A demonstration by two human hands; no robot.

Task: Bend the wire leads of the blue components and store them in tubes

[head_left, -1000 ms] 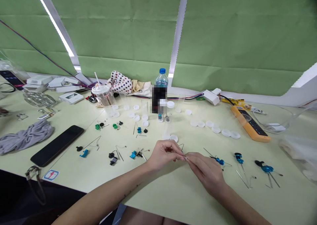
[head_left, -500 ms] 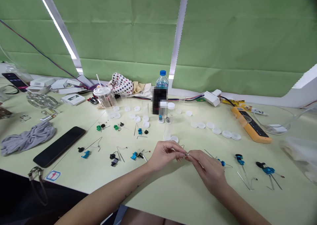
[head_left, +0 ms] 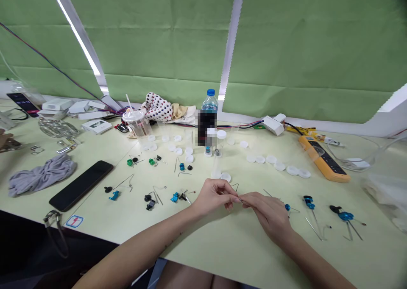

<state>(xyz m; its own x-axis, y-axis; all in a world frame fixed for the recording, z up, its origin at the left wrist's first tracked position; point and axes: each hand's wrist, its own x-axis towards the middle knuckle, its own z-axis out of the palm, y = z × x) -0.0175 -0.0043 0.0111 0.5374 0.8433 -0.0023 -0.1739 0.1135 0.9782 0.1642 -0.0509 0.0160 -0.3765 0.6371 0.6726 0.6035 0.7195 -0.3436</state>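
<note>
Thin wire sits pinched between the fingertips of both hands, in front of the water bottle and nearer the person, just above the pale green table; only a short bright stretch of it shows between the fingers, and a bent loop of wire rises just behind the left fingertips, though whether it is the same piece cannot be told. The left hand is closed on the wire with thumb and forefinger, its other fingers curled; the right hand grips the other end the same way, knuckles up; the two sets of fingertips touch. Both hands lie in front of the bottle, the right one slightly to its right.

Right of the bottle and in front of it, blue-capped pins lie on the table, well apart from a yellow multimeter farther right; a row of white caps lies between bottle and multimeter. Left of the bottle stands a clear cup with a straw; in front of it and left of the bottle lie small green parts; farther left of the bottle rest a black phone and, beyond it, a grey cloth.
</note>
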